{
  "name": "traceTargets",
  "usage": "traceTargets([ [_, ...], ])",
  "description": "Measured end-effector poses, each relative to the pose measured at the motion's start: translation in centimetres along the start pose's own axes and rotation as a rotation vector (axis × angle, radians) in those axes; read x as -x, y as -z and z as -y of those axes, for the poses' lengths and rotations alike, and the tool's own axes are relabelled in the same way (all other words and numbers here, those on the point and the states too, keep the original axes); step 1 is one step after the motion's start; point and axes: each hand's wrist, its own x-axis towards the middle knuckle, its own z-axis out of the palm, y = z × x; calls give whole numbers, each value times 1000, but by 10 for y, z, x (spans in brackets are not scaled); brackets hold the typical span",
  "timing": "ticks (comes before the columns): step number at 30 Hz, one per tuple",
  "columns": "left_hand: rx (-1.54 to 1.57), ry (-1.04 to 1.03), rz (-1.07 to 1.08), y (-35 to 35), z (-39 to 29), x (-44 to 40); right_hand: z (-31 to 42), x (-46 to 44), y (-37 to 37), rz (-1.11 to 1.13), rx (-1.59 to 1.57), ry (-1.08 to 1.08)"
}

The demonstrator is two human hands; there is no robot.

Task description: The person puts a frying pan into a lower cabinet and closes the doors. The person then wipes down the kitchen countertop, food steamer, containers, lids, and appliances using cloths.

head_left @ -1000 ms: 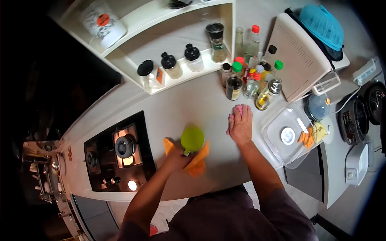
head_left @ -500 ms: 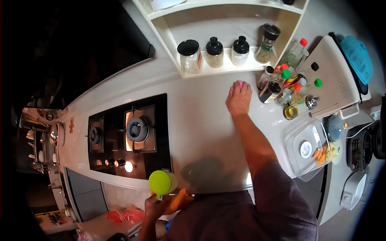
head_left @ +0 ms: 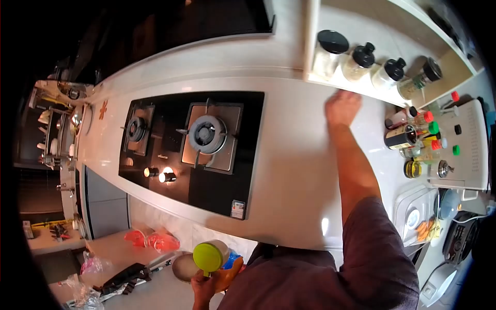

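Observation:
My left hand, low beside my body, is closed on the handle of a jug with a bright green lid. Something orange and soft-looking hangs against that hand; whether it is gripped cannot be made out. My right hand presses down on the pale countertop, close to the front of the white shelf. Its fingers curl downward, and the pink cloth seen under them a moment earlier is hidden now.
A black gas hob lies left of my right arm. Jars with black lids stand on the shelf. Several sauce bottles crowd the right side, near a clear plastic container. A pan sits below the green-lidded jug.
My view has turned, so hob and shelf appear further right. My right hand has slid over the counter, away from the bottles and closer to the shelf's left part. My left hand keeps the jug.

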Motion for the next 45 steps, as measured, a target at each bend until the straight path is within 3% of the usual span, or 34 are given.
traceTargets([
  [1, 20, 35, -15, -1, 0, 2, 29, 8, 10, 236, -121, 82],
  [2, 45, 69, -31, -8, -5, 5, 50, 31, -3, 133, -271, 368],
  [4, 41, 87, -77, -12, 10, 6, 71, 53, -44, 362, -775, 578],
  [6, -60, 66, -39, -11, 3, 7, 91, 27, -48, 534, -826, 595],
  [7, -111, 51, -13, -13, -5, 1, 104, 2, -30, 349, -533, 711],
  [8, -13, -5, -13, -19, -21, -2, 112, 5, -35, 265, -551, 693],
  [10, -78, -89, 5, -20, -38, -10, 130, 40, -19, 832, -1169, 24],
  [11, -148, -147, 24, -19, -52, -15, 133, 71, -5, 817, -1110, 132],
  [13, -48, -168, 65, -19, -53, -25, 119, 159, 46, 531, -731, 752],
  [16, -9, -284, 112, -31, -96, -42, 84, 253, 149, 649, -795, 1079],
  [18, -15, -261, 177, -28, -101, -50, 53, 218, 156, 860, -970, 1170],
  [19, -5, -260, 180, -31, -109, -49, 36, 183, 147, 1026, -1074, 1164],
  [20, 2, -258, 182, -34, -123, -48, 10, 147, 122, 680, -843, 1091],
  [22, 27, -237, 207, -36, -134, -48, -13, 55, 87, 570, -328, 646],
  [24, 47, -315, 242, -45, -135, -58, -26, 20, 48, 363, -304, 281],
  [25, 35, -396, 296, -48, -144, -67, -22, 37, 29, 129, -204, 256],
  [26, -78, -352, 280, -59, -168, -66, -12, 65, 33, 171, -297, 333],
  [27, 65, -390, 368, -69, -171, -80, 3, 102, 46, 208, -383, 423],
  [29, 3, -411, 375, -97, -186, -104, 11, 176, 90, 377, -606, 777],
  [31, -125, -455, 436, -132, -214, -124, 8, 214, 182, 625, -676, 981],
  [33, -124, -494, 483, -179, -231, -142, -17, 176, 207, 751, -368, 761],
  [36, -268, -416, 528, -253, -260, -153, -101, 170, 183, 392, -137, 224],
  [37, -334, -389, 532, -277, -281, -143, -116, 175, 188, 130, -68, 76],
  [39, -363, -415, 614, -330, -281, -167, -134, 207, 215, 196, -185, 324],
  [40, -326, -485, 644, -353, -286, -170, -134, 221, 243, 346, -309, 415],
  [43, -290, -588, 691, -415, -295, -177, -143, 272, 298, 581, -389, 472],
  [45, -186, -582, 752, -453, -295, -186, -148, 279, 320, 511, -372, 412],
])
